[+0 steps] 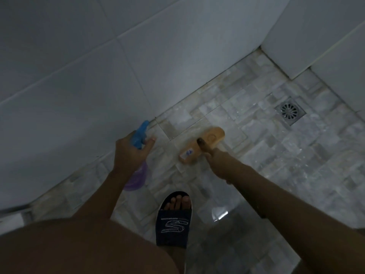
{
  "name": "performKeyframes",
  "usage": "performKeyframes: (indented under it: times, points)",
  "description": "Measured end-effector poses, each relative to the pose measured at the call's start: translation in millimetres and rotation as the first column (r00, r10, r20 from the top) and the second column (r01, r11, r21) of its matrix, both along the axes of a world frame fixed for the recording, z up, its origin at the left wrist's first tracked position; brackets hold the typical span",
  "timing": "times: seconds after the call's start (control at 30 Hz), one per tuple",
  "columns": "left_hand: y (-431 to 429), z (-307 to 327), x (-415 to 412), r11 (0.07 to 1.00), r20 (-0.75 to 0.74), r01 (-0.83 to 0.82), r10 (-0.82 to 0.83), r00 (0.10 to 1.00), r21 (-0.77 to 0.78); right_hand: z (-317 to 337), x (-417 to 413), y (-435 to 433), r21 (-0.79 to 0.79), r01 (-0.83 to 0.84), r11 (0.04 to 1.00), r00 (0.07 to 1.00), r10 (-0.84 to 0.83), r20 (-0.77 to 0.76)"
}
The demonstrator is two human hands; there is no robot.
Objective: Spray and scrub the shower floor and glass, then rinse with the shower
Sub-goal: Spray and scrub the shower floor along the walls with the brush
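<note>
My left hand (131, 153) grips a spray bottle (140, 137) with a blue trigger head and a purple body, nozzle aimed at the wall's foot. My right hand (210, 155) holds a wooden scrub brush (203, 144) with a small label, held low over the shower floor (276, 155), thumb on top of it. The floor is pale marbled mosaic tile, wet and shiny in places. No glass panel can be made out in this dim view.
A square metal drain (290, 111) sits at the far right of the floor. White tiled walls (98, 76) meet in a corner at top right. My foot in a dark slide sandal (174, 220) stands on the tiles below the brush.
</note>
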State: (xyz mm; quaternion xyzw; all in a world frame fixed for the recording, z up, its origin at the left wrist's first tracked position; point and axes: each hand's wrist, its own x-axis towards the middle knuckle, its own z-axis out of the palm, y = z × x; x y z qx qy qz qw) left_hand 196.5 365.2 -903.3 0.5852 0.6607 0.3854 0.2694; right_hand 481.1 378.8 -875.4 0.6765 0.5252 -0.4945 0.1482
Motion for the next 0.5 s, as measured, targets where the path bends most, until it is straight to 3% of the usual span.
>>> performKeyframes:
  times: [0.1,0.23,0.37,0.5]
  points:
    - [3,-1,6,0.999,-0.049,-0.021,0.02,0.999,-0.038,-4,-8,2,0.038,0.007,0.999,1.0,-0.006,-0.015]
    - [3,-6,6,0.998,-0.179,-0.06,0.054,0.982,-0.024,-16,-59,68,0.157,0.027,0.987,0.997,-0.014,-0.078]
    - [9,-6,6,0.997,-0.038,-0.022,0.019,0.999,-0.078,-16,-74,97,0.125,0.028,0.992,0.995,-0.017,-0.094]
    - [9,-5,16,0.991,0.104,0.02,-0.007,0.995,-0.131,-17,-22,35,0.11,0.057,0.992,0.995,-0.048,-0.087]
